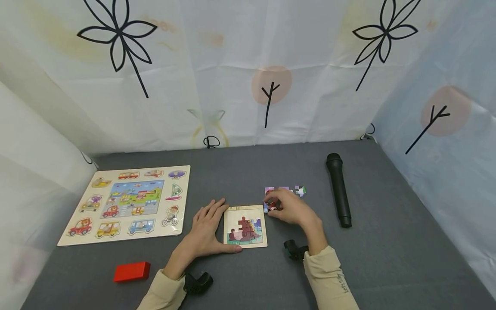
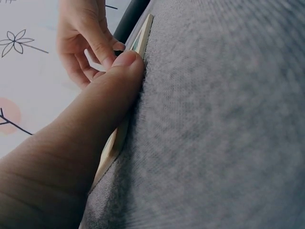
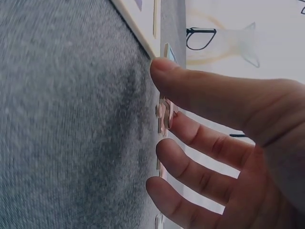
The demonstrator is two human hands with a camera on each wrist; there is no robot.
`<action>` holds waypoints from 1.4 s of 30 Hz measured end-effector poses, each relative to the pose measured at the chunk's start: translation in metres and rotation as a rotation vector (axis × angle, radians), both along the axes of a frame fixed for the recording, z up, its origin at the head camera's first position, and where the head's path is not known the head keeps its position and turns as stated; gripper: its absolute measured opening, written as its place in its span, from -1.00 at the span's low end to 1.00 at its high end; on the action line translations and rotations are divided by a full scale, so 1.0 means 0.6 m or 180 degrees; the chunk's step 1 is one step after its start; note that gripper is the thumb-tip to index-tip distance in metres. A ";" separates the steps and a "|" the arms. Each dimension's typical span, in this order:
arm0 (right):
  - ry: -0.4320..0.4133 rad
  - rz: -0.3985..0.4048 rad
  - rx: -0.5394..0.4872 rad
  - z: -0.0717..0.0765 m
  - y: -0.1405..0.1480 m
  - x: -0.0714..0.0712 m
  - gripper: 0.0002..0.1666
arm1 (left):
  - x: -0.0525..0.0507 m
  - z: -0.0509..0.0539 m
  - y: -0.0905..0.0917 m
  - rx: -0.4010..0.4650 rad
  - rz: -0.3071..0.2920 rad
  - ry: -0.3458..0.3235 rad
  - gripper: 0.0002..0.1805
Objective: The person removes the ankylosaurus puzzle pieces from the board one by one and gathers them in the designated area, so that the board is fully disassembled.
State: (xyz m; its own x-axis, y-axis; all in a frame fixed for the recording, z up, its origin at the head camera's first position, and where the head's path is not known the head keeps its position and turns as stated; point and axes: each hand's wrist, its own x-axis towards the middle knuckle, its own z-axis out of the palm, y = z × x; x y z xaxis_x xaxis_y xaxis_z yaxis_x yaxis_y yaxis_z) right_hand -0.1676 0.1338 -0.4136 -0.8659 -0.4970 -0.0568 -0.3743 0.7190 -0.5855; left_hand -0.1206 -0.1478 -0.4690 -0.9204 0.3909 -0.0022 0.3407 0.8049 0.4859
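Note:
A small wooden puzzle board [image 1: 246, 207] lies flat, with several joined jigsaw pieces [image 1: 247, 230] in its lower and right parts and bare wood at upper left. My left hand [image 1: 207, 234] rests along its left side, fingers extended past the upper left corner and thumb on the lower edge. Just right of the board, my right hand [image 1: 290, 207] pinches a puzzle piece [image 3: 167, 113] between thumb and fingers; its picture is mostly hidden. Loose pieces lie under and behind these fingers, among them a white and green puzzle piece [image 1: 300, 190].
A large vehicle picture puzzle [image 1: 176, 215] lies at the left of the grey table. In front of it is a red block [image 1: 131, 272]. A black microphone [image 1: 339, 189] lies to the right. Printed white curtains [image 1: 232, 86] stand behind and beside the table.

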 end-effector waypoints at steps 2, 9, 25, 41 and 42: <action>-0.0014 -0.0044 0.0020 -0.001 0.002 -0.001 -0.67 | 0.000 0.001 0.000 -0.0005 0.0000 -0.0015 0.31; -0.0041 -0.0136 0.0080 -0.003 0.006 0.000 -0.66 | -0.001 0.001 0.000 -0.0034 0.0002 -0.0047 0.32; -0.0021 -0.0100 0.0104 -0.005 0.008 0.000 -0.65 | -0.001 0.001 0.000 -0.0030 0.0016 -0.0056 0.33; 0.0000 -0.0180 0.0117 -0.013 0.011 -0.001 -0.66 | -0.001 -0.001 0.000 -0.0029 0.0008 -0.0023 0.33; 0.0001 -0.0176 0.0123 -0.013 0.011 -0.002 -0.66 | -0.001 -0.001 0.000 -0.0029 0.0007 -0.0021 0.33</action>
